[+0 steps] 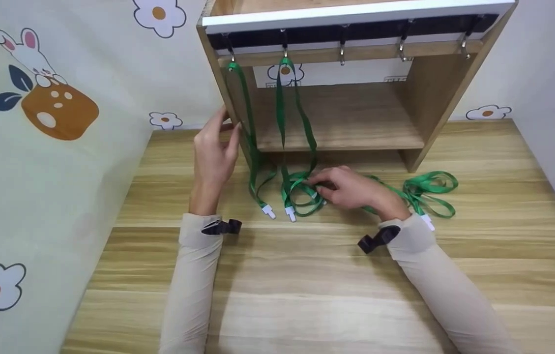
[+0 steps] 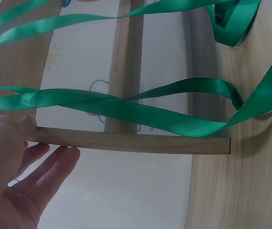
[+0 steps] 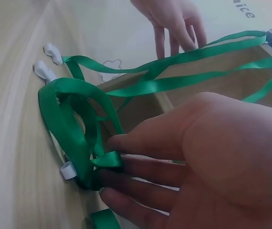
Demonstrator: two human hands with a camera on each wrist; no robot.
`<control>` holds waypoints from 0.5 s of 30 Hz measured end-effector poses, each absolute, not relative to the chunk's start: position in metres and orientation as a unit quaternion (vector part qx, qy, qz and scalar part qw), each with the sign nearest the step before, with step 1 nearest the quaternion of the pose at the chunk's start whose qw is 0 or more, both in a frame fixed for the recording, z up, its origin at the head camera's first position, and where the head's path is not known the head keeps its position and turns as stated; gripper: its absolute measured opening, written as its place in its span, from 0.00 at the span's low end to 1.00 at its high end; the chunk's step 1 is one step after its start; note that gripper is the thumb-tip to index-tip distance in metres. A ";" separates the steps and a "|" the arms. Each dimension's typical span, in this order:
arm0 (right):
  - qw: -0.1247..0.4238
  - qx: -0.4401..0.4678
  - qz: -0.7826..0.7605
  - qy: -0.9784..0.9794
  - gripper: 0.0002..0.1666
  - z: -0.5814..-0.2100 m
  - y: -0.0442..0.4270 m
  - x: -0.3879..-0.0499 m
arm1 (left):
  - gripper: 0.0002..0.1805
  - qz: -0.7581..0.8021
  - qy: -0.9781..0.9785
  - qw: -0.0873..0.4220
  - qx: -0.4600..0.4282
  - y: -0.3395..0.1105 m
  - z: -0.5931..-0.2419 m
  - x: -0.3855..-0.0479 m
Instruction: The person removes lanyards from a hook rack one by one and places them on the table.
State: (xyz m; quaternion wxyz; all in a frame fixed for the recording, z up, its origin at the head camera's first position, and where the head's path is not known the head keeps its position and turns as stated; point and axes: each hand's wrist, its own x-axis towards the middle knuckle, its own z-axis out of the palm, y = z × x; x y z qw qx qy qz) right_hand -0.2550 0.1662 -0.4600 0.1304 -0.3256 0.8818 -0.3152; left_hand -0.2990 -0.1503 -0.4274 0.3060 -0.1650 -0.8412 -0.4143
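Note:
My left hand point(image 1: 212, 152) grips the left side panel of a wooden shelf unit point(image 1: 341, 118), the thumb on one face and fingers on the other. One green lanyard point(image 1: 248, 105) hangs from the leftmost hook, right beside that hand. A second green lanyard point(image 1: 280, 110) hangs from the neighbouring hook; white clips on both reach down to the tabletop. With its thumb and fingertips, my right hand point(image 1: 351, 189) pinches a coiled green lanyard point(image 3: 55, 114) lying on the table near the hanging ends. Part of this coil is hidden behind the fingers.
Another bundled green lanyard point(image 1: 420, 187) with a white clip point(image 1: 426, 222) lies by my right wrist. Three more metal hooks, such as the middle hook point(image 1: 342, 51), line the dark strip point(image 1: 311, 37) with nothing on them. Patterned walls point(image 1: 61, 196) bound the wooden table point(image 1: 297, 295).

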 end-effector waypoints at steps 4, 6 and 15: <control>0.129 -0.323 -0.329 0.878 0.21 -0.460 0.168 -0.256 | 0.22 -0.413 -0.844 0.303 -0.161 -0.150 -0.427 -0.300; 0.122 -0.324 -0.343 0.873 0.20 -0.458 0.168 -0.256 | 0.22 -0.414 -0.843 0.303 -0.162 -0.150 -0.427 -0.300; 0.101 -0.335 -0.371 0.860 0.18 -0.453 0.170 -0.257 | 0.22 -0.406 -0.839 0.318 -0.172 -0.150 -0.428 -0.301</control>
